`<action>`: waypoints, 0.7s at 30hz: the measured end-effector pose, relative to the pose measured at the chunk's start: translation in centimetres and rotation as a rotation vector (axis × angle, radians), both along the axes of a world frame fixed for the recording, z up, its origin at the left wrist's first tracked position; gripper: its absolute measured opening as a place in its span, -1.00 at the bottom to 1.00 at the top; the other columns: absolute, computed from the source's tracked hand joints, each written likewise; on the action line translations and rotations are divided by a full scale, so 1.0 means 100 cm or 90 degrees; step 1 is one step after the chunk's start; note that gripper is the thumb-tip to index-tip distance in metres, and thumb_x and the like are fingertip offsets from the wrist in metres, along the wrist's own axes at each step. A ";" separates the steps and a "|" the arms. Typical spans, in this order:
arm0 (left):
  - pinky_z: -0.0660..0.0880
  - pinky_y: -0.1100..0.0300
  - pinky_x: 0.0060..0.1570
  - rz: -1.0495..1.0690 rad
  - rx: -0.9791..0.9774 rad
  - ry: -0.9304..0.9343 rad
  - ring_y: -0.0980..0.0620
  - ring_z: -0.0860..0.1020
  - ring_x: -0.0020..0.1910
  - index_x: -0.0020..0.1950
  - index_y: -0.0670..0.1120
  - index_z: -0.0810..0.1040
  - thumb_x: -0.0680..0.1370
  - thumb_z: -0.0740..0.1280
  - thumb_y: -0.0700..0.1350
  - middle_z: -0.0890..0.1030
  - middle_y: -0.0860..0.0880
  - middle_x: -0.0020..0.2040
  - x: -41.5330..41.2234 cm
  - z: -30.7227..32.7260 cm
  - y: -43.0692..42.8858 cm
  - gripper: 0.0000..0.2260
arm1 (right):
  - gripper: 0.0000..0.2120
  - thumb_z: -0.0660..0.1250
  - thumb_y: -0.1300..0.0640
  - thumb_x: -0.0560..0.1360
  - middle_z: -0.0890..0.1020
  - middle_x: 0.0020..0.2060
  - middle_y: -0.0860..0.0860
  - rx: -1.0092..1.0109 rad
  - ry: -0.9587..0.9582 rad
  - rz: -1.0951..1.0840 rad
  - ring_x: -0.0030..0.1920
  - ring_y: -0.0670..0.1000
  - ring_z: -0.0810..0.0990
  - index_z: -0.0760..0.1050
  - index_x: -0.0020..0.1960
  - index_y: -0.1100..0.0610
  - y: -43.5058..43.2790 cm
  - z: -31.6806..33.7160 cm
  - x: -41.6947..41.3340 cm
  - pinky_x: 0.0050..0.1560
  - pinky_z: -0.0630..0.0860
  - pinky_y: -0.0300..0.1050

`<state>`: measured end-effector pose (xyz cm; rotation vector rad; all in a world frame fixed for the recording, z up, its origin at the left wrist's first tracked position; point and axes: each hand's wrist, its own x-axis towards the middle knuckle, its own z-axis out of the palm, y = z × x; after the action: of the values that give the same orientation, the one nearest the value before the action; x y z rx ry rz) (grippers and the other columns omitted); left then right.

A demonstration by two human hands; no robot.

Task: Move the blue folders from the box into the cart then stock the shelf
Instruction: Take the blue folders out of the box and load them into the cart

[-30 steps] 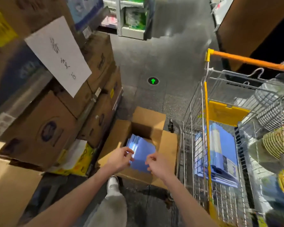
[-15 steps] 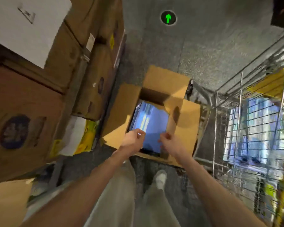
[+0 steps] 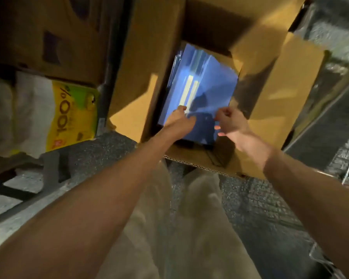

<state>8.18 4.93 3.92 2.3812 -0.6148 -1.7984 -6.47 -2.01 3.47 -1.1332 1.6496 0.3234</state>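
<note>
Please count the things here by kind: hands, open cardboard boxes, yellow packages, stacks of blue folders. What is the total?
Hands: 2, the left hand and the right hand
Open cardboard box: 1
Yellow package: 1
Stack of blue folders: 1 (single folders too blurred to count)
Total: 5

Left grip and right grip on the blue folders in the box (flaps open)

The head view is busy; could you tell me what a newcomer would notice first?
Glossy blue folders gleam inside the open cardboard box at the centre. The left hand touches the top one; the right hand pinches its near right edge. A yellow package sits at left.
</note>
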 end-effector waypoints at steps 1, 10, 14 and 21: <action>0.44 0.07 0.17 0.002 0.009 -0.008 -0.18 0.51 0.30 0.56 -0.05 0.24 0.64 0.25 0.01 0.49 -0.16 0.38 -0.004 -0.013 -0.002 -0.50 | -0.67 0.25 -0.05 0.55 0.65 0.03 0.10 0.002 -0.005 -0.005 -0.11 0.12 0.68 0.55 0.19 0.14 -0.003 -0.009 0.002 -0.23 0.64 -0.01; 0.33 0.01 0.36 -0.094 0.041 -0.029 -0.23 0.30 0.50 0.64 -0.16 -0.04 0.65 0.24 0.02 0.10 -0.18 0.62 -0.042 -0.095 0.010 -0.31 | -0.61 0.25 -0.08 0.49 0.59 -0.17 0.11 -0.030 -0.033 -0.007 -0.02 0.24 0.64 0.60 0.00 0.25 -0.023 -0.102 0.005 0.10 0.57 0.23; 0.40 -0.01 0.29 -0.076 0.028 -0.053 -0.23 0.36 0.45 0.62 -0.11 0.06 0.64 0.23 0.04 0.21 -0.14 0.59 -0.048 -0.095 0.010 -0.38 | -0.60 0.25 -0.25 0.38 0.56 -0.24 0.03 -0.026 -0.054 -0.007 -0.10 0.15 0.57 0.52 -0.15 0.09 -0.025 -0.122 0.007 -0.02 0.50 0.03; 0.28 0.02 0.42 -0.061 -0.077 0.080 -0.17 0.18 0.57 0.44 0.02 0.48 0.63 0.28 0.04 0.07 -0.13 0.64 -0.058 -0.071 0.005 -0.62 | -0.35 0.34 -0.27 0.48 0.57 0.30 0.09 -0.047 -0.039 0.011 0.30 0.10 0.53 0.44 0.39 0.15 -0.027 -0.114 0.008 0.25 0.45 -0.09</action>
<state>2.35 5.39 -3.13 2.1775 -0.8098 -1.8721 -5.66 -4.69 -7.92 -1.2021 1.6098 0.2388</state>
